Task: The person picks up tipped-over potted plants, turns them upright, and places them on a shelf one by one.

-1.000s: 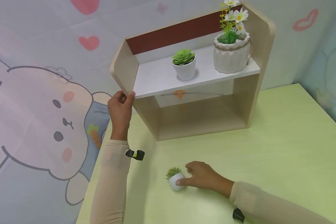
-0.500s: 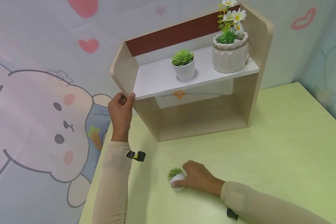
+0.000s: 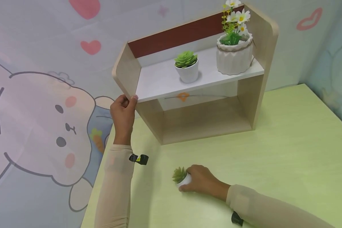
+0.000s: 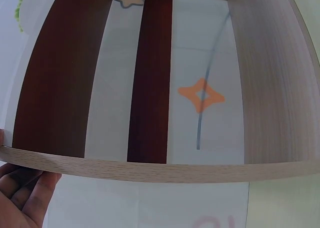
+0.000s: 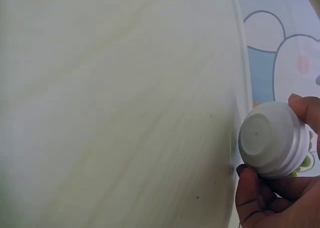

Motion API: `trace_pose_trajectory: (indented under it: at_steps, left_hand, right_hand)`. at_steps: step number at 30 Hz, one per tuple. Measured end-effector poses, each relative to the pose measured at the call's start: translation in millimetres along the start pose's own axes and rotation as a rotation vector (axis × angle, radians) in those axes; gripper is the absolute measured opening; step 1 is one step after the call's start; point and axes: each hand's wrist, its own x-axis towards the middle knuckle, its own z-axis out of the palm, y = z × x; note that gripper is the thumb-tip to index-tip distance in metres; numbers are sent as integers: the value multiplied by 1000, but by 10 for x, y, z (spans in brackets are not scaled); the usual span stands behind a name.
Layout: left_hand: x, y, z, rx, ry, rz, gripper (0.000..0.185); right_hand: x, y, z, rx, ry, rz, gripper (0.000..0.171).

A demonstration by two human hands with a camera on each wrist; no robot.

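My left hand (image 3: 123,114) grips the left side panel of a small wooden shelf (image 3: 200,84), its thumb at the front edge of the white board. In the left wrist view, curled fingers (image 4: 37,198) lie against the outside of that panel. Over the table in front of the shelf, my right hand (image 3: 205,180) holds a small potted succulent (image 3: 185,180) between thumb and fingers. The pot is tilted, with its green leaves (image 3: 179,174) to the left. The right wrist view shows the underside of the white pot (image 5: 265,138) facing the camera; the leaves are mostly hidden there.
On the white upper board stand another potted succulent (image 3: 187,68) and, at its right end, a ribbed pot with white daisies (image 3: 234,57). The shelf stands on a pale green table (image 3: 296,152). Behind it hangs a cartoon-printed backdrop (image 3: 45,126).
My right hand has closed its grip round the small pot and tipped it a little, shifting it slightly up and right in the head view. The left hand stays on the shelf.
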Motion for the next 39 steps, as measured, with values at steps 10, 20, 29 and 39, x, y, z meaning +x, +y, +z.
trace_pose_trajectory:
  at_steps: [10,20,29,39]
  left_hand:
    - [6,-6,-2,-7,4,3,33]
    - [3,13,12,-14,3,-16,33]
    - [7,27,-23,-8,10,-4,33]
    - [3,20,24,-36,13,0,30]
  right_hand:
    - [-129,116,-221,34,44,-42,51]
    - [-262,379,-494,17,92,-54,66]
    - [-341,557,-550,-15,107,-32,71]
    - [-357,624,-568,-54,89,-70,71]
